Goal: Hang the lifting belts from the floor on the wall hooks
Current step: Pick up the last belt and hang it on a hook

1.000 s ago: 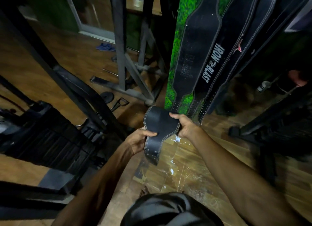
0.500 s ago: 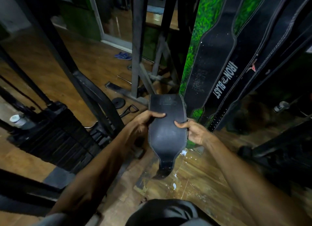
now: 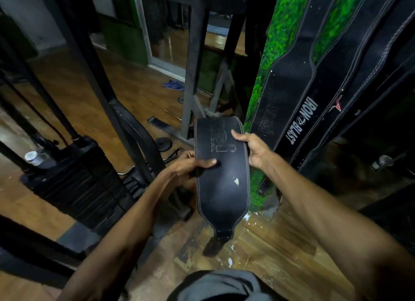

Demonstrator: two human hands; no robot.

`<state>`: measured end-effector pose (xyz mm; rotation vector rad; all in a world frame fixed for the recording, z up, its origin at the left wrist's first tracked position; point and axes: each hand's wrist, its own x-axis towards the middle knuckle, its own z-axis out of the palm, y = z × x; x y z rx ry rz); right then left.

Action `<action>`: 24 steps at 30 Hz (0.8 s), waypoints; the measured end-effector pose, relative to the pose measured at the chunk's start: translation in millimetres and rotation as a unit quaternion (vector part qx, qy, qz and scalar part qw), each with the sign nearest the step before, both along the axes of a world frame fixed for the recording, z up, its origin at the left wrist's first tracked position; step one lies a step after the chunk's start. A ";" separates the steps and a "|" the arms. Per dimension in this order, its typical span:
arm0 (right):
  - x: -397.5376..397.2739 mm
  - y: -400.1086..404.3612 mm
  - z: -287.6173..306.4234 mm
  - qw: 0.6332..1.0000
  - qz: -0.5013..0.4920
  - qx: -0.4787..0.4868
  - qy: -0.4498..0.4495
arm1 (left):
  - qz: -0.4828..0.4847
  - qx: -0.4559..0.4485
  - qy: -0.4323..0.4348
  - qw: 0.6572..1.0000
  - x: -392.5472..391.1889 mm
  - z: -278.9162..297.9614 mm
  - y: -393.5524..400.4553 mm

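Both hands are gripping one belt (image 3: 222, 177) just left of the hung belts (image 3: 289, 102): the left hand (image 3: 190, 165) is pinching its left edge, the right hand (image 3: 253, 150) its right. The tail is dangling toward the floor (image 3: 269, 244), so it is probably risking a snag, and the hooks are lying out of view.

Black leather lifting belt (image 3: 222, 177) | white stitching, embossed logo | held upright, narrow end down | hung belts (image 3: 301, 111) just beside, on green wall

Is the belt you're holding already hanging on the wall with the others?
No, the belt is off the wall, gripped by the left hand and right hand beside the hung belts.
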<state>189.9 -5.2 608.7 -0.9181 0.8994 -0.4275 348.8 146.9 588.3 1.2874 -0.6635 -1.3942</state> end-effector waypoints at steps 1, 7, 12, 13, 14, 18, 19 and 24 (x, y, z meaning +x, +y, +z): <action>2.7 2.9 -2.5 1.000 -0.001 -0.003 -0.014 | 0.037 -0.003 0.008 0.999 4.3 4.2 -2.5; 6.1 15.1 1.9 0.999 0.017 -0.021 -0.031 | 0.118 -0.057 0.016 0.991 19.2 9.4 -13.5; 1.7 -1.2 25.1 0.998 0.036 -0.046 -0.020 | 0.059 -0.026 0.053 0.997 -4.1 9.9 -9.8; -0.2 -6.1 21.0 0.997 0.025 -0.069 -0.012 | 0.061 -0.019 0.073 0.995 -2.3 14.8 -10.1; -3.8 -6.8 18.2 0.995 0.028 -0.094 0.010 | 0.068 -0.023 0.091 0.993 -0.1 22.5 -11.0; -7.3 7.1 -9.8 0.988 0.108 -0.094 0.060 | 0.102 -0.024 0.061 0.993 26.9 48.1 -32.3; -4.7 12.2 -11.7 0.987 0.117 -0.091 0.062 | 0.117 -0.013 0.025 0.993 32.4 52.1 -35.2; 10.0 9.4 18.5 0.994 0.086 -0.065 -0.022 | 0.099 -0.043 -0.132 0.985 29.8 30.7 -33.0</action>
